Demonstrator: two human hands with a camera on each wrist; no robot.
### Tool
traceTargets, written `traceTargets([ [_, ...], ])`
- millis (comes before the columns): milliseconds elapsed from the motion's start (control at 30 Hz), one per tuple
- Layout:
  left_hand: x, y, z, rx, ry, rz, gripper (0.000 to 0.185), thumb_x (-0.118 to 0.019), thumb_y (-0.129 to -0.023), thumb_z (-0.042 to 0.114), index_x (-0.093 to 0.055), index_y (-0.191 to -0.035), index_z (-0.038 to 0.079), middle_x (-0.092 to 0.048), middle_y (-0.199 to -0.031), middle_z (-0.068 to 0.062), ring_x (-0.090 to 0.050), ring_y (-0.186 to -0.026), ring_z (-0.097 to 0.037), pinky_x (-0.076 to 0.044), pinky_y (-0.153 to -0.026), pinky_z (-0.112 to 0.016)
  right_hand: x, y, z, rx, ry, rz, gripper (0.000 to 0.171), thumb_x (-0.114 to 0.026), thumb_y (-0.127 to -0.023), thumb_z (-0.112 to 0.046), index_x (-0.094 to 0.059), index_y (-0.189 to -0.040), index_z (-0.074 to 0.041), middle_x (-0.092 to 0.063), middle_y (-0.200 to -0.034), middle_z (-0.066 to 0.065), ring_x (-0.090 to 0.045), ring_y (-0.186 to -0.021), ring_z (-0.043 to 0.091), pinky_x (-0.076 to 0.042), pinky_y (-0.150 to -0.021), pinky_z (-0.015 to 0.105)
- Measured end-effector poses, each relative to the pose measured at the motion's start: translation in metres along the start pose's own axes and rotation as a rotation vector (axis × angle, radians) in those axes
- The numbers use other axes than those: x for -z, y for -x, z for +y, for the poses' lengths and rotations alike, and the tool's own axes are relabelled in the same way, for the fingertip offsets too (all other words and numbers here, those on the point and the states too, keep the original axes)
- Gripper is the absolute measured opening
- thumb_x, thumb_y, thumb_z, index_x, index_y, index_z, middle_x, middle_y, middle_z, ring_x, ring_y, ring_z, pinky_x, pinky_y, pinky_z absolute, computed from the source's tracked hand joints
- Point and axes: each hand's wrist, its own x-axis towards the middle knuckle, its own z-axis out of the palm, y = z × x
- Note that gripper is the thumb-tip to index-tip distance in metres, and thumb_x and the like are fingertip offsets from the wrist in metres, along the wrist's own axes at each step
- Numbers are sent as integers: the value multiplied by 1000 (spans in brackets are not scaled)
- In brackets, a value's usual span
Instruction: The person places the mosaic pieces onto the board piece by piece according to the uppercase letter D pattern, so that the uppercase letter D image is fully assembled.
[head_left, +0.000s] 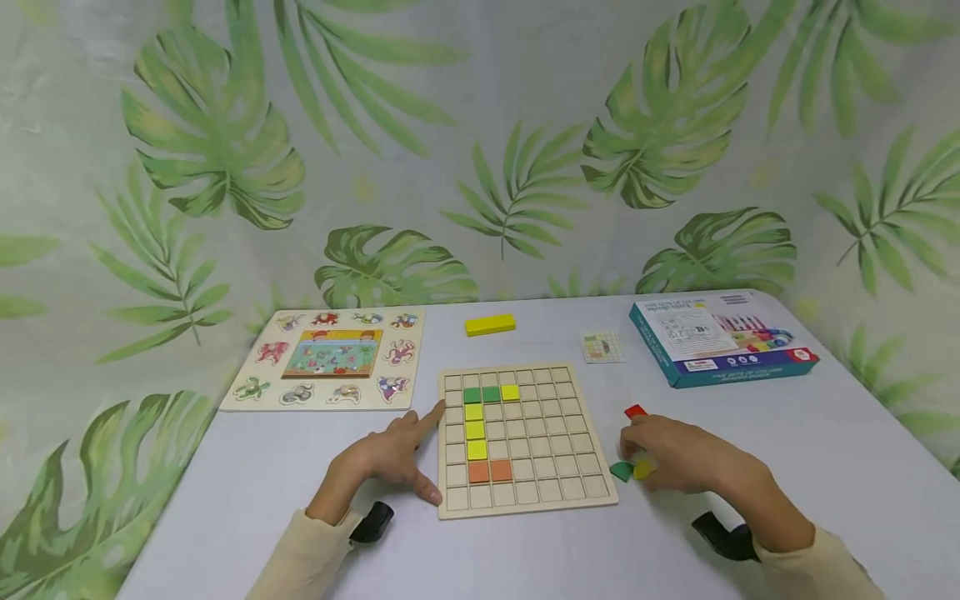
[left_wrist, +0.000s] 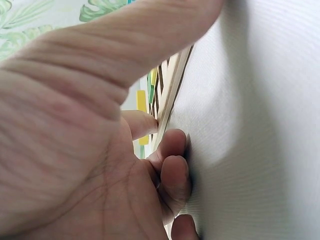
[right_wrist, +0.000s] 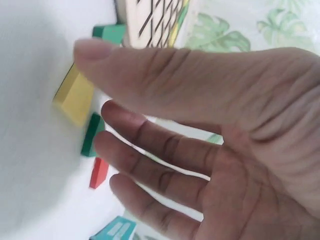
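A wooden grid board [head_left: 536, 496] lies on the table with green, yellow and orange square tiles [head_left: 475, 430] in some cells. My left hand [head_left: 390, 458] rests at its left side, thumb and index fingertip at the edge; in the left wrist view the other fingers curve loosely near the cloth. To the right of the board, my right hand [head_left: 671, 454] is over several loose tiles with its fingers apart. In the right wrist view, a yellow tile [right_wrist: 75, 100] lies by the thumb tip, a green tile [right_wrist: 92, 135] and a red tile [right_wrist: 99, 173] by the fingertips.
A sea-animal puzzle board [head_left: 247, 396] lies at the back left. Behind the grid board are a yellow block [head_left: 490, 325] and a small pattern card [head_left: 602, 347]. A flat box [head_left: 720, 342] lies at the back right, before a leaf-print curtain [head_left: 525, 108].
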Motion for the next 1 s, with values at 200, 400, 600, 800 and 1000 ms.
traceTargets([
  [200,2,1,2,5,-8,0,131,-95,-60,43,-17,-162,21,-27,-160,-26,-27,-148,-43,-27,-108,-72,2,-4,9,-49,-21,-31,31,-86,-72,-3,-67,-92,-17,-60,-90,-4,-54,-86,18,-52,-83,42],
  [400,5,2,5,2,-14,3,130,-95,-60,43,-18,-162,21,-29,-159,-25,-29,-147,-41,-29,-107,-71,3,-6,15,-41,-10,-16,28,-83,-74,-2,-66,-87,-18,-55,-83,-2,-51,-83,17,-48,-76,36],
  [600,5,4,6,1,-7,0,130,-95,-61,42,-17,-162,21,-29,-159,-25,-29,-147,-41,-30,-107,-70,3,-7,15,-91,-48,-41,28,-85,-73,-4,-66,-88,-18,-56,-85,-1,-52,-83,18,-49,-76,37],
  [800,4,4,5,-4,-6,-3,130,-95,-61,43,-17,-162,21,-31,-157,-24,-32,-145,-39,-31,-106,-70,0,-7,11,-84,-62,-35,31,-89,-71,-9,-65,-87,-19,-57,-83,-3,-52,-82,17,-48,-73,35],
  [1000,2,3,5,-6,1,-8,130,-96,-61,41,-17,-162,20,-31,-157,-25,-33,-143,-41,-33,-106,-68,-1,-7,13,-29,-28,4,27,-87,-74,-11,-62,-82,-19,-55,-76,-5,-51,-76,14,-44,-68,31],
])
